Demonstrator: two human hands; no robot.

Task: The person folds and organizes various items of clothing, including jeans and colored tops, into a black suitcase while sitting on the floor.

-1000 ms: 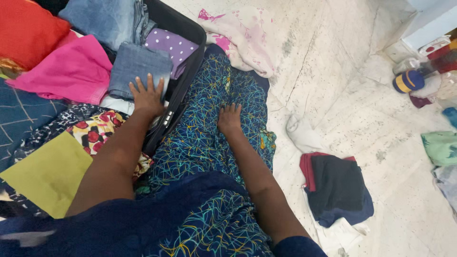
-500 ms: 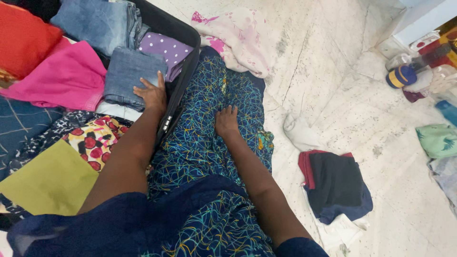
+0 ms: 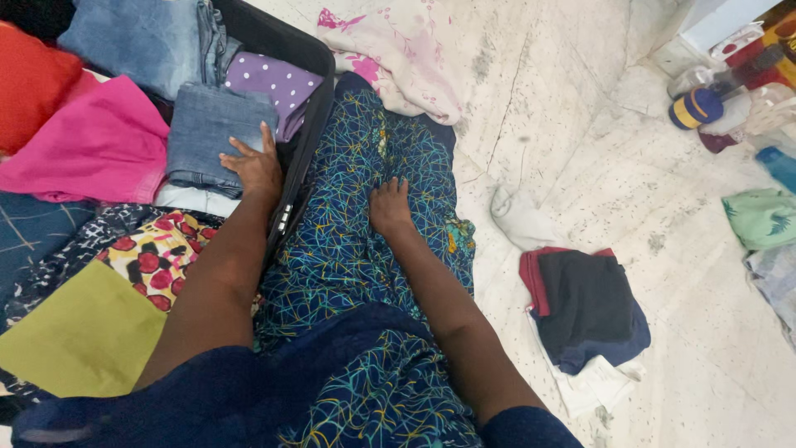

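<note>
- Head view: left hand (image 3: 253,170) has slid slightly toward the folded denim piece (image 3: 211,137) in the black suitcase (image 3: 303,50), fingers spread flat, pressing it, gripping nothing.
- Right hand (image 3: 390,207) stays flat, open, on the blue patterned fabric (image 3: 348,249) beside the suitcase.

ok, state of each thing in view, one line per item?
black suitcase: open, packed with clothes
folded blue denim piece: in the case, left hand flat on it
blue patterned fabric: spread over the lap, right hand resting on it
purple dotted cloth: folded in the case
dark folded clothes pile: stacked on the marble floor
pink floral cloth: crumpled
</note>
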